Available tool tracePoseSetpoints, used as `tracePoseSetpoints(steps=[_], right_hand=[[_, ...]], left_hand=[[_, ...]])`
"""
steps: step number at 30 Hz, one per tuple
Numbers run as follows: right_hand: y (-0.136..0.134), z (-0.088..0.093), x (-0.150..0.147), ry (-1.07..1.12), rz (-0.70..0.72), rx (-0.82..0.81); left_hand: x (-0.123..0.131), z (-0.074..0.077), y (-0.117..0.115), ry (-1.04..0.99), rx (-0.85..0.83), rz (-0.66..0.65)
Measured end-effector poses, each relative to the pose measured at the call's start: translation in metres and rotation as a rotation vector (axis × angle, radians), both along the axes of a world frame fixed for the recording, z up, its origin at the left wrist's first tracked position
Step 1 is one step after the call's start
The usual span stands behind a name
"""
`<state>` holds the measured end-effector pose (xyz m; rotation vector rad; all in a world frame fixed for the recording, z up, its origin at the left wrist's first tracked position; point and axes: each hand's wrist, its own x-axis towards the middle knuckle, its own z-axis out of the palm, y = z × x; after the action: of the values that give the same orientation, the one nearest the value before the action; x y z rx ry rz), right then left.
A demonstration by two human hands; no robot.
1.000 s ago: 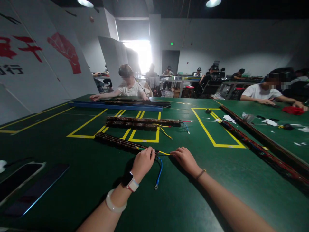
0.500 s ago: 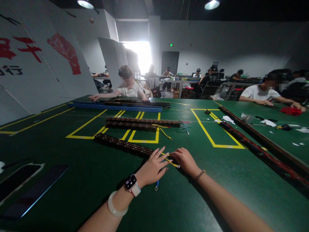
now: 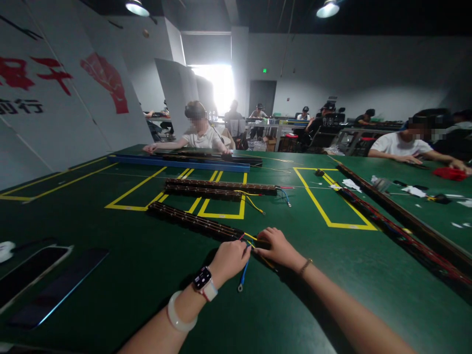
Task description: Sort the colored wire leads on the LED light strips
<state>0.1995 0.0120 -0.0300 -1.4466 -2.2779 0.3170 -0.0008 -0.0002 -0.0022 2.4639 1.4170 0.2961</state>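
A long dark strip (image 3: 191,220) lies slantwise on the green table (image 3: 110,275) in front of me. Yellow, blue and red wires come out of its near end. My left hand (image 3: 229,259), with a watch and a pale bangle on the wrist, is closed in a pinch on the blue wire (image 3: 243,276), whose ring terminal rests on the table. My right hand (image 3: 277,247) is curled over the yellow wire (image 3: 258,250) right beside the left hand, fingertips pressed on it.
Two more dark strips (image 3: 221,187) with loose wires lie across yellow tape boxes (image 3: 328,211). Two phones (image 3: 40,282) lie at the left. A long wire-filled rail (image 3: 401,228) runs along the right. Other people sit working at the far side and the right table.
My left hand, spread flat half a second ago, has closed into a pinch on the blue wire. My right hand shifted slightly toward me, staying on the yellow wire.
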Motion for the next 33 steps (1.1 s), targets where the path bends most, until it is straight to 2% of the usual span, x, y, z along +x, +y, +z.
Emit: tracePoseSetpoints(steps=[5, 10, 13, 15, 19, 22, 25, 29, 33], right_hand=[[0.003, -0.002, -0.013, 0.005, 0.017, -0.11], [0.001, 0.01, -0.018, 0.041, -0.005, -0.126], [-0.006, 0.019, -0.023, -0.12, -0.007, -0.076], [-0.012, 0.021, -0.03, -0.292, -0.006, -0.01], [-0.025, 0.015, -0.049, -0.536, 0.035, 0.133], [-0.036, 0.009, -0.059, -0.593, 0.055, 0.191], [-0.047, 0.012, -0.063, -0.595, 0.047, 0.198], [-0.057, 0.034, -0.059, -0.536, 0.028, 0.169], [-0.055, 0.065, -0.047, -0.422, 0.048, -0.021]], left_hand=[[0.003, -0.006, 0.0, -0.236, -0.149, 0.119], [0.008, -0.014, 0.002, -0.633, -0.649, 0.174], [0.011, -0.018, 0.001, -0.895, -0.888, 0.148], [0.013, -0.021, 0.0, -1.035, -0.961, 0.149], [0.017, -0.027, -0.001, -1.18, -0.976, 0.201], [0.018, -0.032, 0.0, -1.193, -0.983, 0.253], [0.018, -0.034, 0.001, -1.188, -0.976, 0.282], [0.018, -0.035, 0.001, -1.09, -0.922, 0.28], [0.016, -0.033, 0.0, -1.015, -0.846, 0.281]])
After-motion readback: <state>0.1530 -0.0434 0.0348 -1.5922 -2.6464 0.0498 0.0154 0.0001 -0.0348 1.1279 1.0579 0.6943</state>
